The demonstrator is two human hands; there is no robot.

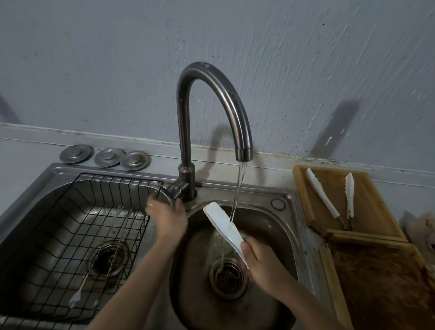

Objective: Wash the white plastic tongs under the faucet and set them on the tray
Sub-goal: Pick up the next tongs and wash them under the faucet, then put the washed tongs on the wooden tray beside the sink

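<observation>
The rinsing step is in hand: the right hand (pixel 261 263) is closed around one end of the white plastic tongs (pixel 224 224), holding them slanted over the right basin (pixel 274 297) so the stream from the faucet (pixel 216 87) strikes them just above its fingers. The left hand (pixel 167 216) reaches to the faucet lever (pixel 176 187); motion blur hides whether it grips it. Next, I judge, comes shutting off the water and carrying the tongs rightward to the wooden tray (pixel 371 201), beyond the right hand, where other white tongs (pixel 322 195) lie.

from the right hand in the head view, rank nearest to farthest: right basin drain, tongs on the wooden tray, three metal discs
From the right hand:
1. Right basin drain, just left of the hand.
2. Tongs on the wooden tray, up and right.
3. Three metal discs, far left by the wall.
</observation>
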